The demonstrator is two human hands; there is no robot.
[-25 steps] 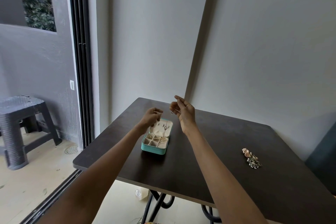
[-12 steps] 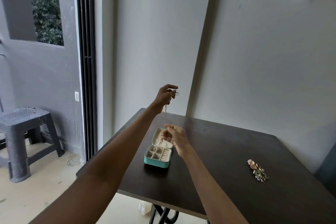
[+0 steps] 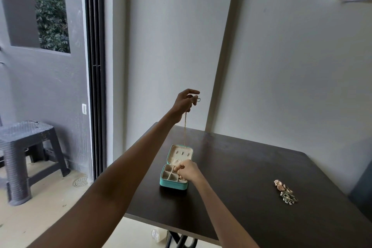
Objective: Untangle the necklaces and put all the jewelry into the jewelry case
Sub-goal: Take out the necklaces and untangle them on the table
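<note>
A small teal jewelry case [image 3: 173,184] lies open on the dark table [image 3: 251,169], its cream lid folded back and its base split into compartments. My left hand [image 3: 186,100] is raised high above the case and pinches the top of a thin gold necklace [image 3: 185,127], whose clasp sticks out by the fingers. The chain hangs straight down to the case. My right hand [image 3: 187,171] sits over the case's compartments with curled fingers pinching the chain's lower end. A small pile of other jewelry [image 3: 285,191] lies on the table's right side.
The table stands in a corner against white walls. A grey plastic stool [image 3: 26,147] is on the floor at the left, beyond a sliding door frame [image 3: 94,86]. A dark chair edge [image 3: 362,193] shows at the right.
My left hand rose from beside the case to high above it, stretching the necklace vertical. My right hand dropped from chest height down onto the case's compartments.
</note>
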